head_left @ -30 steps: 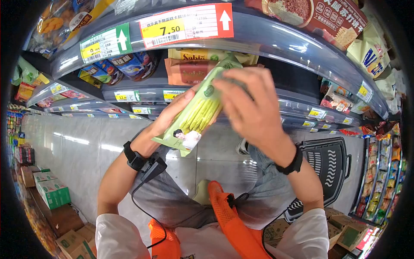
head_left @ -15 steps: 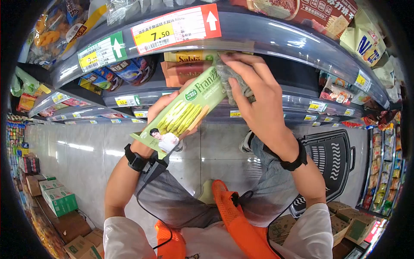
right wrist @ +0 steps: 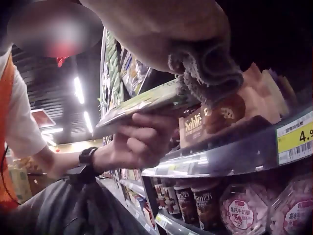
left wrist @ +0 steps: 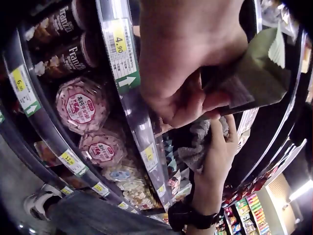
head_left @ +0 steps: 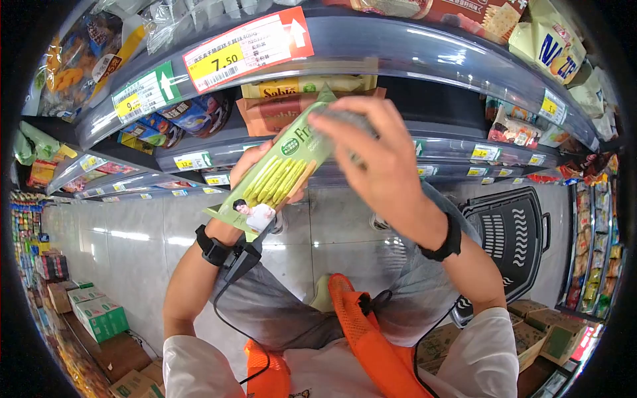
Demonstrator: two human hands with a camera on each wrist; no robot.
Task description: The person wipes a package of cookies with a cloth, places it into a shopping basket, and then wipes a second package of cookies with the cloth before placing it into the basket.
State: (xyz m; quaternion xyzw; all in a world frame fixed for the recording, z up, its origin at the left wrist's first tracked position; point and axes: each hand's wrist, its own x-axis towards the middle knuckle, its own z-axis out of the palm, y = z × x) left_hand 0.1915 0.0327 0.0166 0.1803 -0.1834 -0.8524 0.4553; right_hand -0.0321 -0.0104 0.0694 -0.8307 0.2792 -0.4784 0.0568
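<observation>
A green Franzzi biscuit packet (head_left: 279, 179), printed with pale green sticks, lies slanted in my left hand (head_left: 247, 161). The fingers of that hand curl round it from the underside, as the right wrist view also shows. My right hand (head_left: 391, 176) holds a crumpled grey cloth (right wrist: 208, 73) at the packet's upper end. Motion blurs its fingers in the head view, and they cover part of the packet's lettering. From the left wrist, the same cloth (left wrist: 195, 144) shows bunched under the right fingers, close beside the packet.
Behind the packet, brown and yellow Sablé packs (head_left: 272, 113) lie on a shelf. Above them runs a shelf edge with a 7.50 price tag (head_left: 222, 64). A black shopping basket (head_left: 507, 239) stands on the floor at right, cardboard boxes (head_left: 99, 315) at left.
My right hand with the cloth moved up to the packet's top end and then slightly back down over its lettering. My left hand turned the packet's printed front more toward the head camera.
</observation>
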